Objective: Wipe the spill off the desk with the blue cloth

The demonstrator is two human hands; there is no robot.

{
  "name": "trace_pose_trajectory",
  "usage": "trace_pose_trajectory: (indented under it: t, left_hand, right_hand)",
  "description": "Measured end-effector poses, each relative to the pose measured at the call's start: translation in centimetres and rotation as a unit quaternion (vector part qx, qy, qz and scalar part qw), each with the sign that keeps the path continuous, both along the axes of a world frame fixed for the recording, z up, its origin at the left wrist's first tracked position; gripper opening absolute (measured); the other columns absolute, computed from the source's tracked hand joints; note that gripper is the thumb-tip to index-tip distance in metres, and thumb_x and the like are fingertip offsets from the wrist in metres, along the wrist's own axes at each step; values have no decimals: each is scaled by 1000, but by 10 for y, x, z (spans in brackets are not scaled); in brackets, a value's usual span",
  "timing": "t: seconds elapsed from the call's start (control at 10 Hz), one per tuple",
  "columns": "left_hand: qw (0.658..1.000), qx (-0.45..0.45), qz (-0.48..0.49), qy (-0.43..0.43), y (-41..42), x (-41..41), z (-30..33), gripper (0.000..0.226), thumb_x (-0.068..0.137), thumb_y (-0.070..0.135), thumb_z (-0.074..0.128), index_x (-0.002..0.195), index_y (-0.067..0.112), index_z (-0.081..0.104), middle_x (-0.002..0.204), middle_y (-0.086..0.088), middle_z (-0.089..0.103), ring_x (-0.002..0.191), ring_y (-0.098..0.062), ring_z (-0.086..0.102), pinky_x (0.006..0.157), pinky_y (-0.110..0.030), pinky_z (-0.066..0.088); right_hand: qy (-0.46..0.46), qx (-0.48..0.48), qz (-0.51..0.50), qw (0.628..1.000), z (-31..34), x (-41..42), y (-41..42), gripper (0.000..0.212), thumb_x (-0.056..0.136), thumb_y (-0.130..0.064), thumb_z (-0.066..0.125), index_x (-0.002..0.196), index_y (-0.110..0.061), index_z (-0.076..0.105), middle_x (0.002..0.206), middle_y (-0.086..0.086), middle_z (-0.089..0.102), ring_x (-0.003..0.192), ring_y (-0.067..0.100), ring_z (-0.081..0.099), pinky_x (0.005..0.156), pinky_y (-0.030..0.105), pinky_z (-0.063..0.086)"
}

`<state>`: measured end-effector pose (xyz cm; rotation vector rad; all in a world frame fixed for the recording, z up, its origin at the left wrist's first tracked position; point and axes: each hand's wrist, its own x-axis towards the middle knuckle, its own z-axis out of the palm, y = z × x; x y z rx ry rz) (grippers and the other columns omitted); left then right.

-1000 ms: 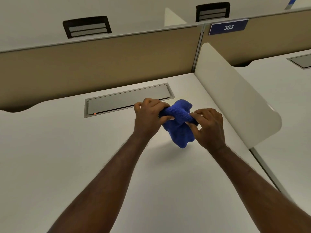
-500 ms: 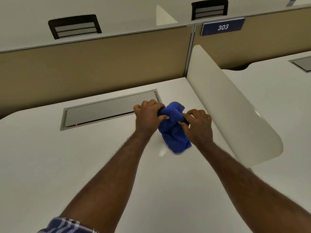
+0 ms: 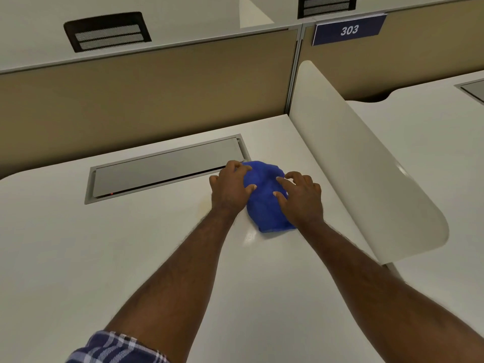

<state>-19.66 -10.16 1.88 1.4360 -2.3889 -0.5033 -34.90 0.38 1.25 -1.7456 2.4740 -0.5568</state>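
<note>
The blue cloth [image 3: 264,203] lies bunched on the white desk [image 3: 78,258], just right of the cable hatch's near corner. My left hand [image 3: 230,188] rests on the cloth's left side with fingers curled over its top edge. My right hand [image 3: 301,197] presses on its right side, fingers spread on the fabric. A faint yellowish stain [image 3: 204,205] shows on the desk just left of my left wrist, and a small wet sheen [image 3: 248,235] shows right below the cloth.
A grey cable hatch [image 3: 162,171] is set into the desk behind the hands. A curved white divider [image 3: 366,163] rises close on the right. A beige partition [image 3: 146,95] closes the back, with a "303" sign [image 3: 349,30].
The cloth was held up between both hands above the desk; it has come down onto the surface, and both hands now press on it with fingers more spread.
</note>
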Motion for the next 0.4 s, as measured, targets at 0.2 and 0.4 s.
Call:
trace_pose_trajectory:
  t: [0.2, 0.4]
  left_hand:
    - [1000, 4, 7, 0, 21, 19, -11, 50, 86, 46, 65, 131, 28, 54, 136, 0, 50, 119, -21, 51, 96, -42, 33]
    - [999, -9, 19, -29, 43, 51, -7, 54, 86, 51, 64, 133, 29, 52, 140, -1, 49, 122, -21, 49, 97, -43, 35]
  right_hand:
    - [10, 29, 11, 999, -3, 14, 13, 44, 91, -36, 57, 131, -19, 55, 136, 6, 53, 122, 28, 48, 98, 43, 37]
    - [14, 47, 24, 999, 0, 39, 26, 46, 93, -39, 53, 135, -19, 51, 143, 6, 49, 127, 28, 46, 103, 43, 34]
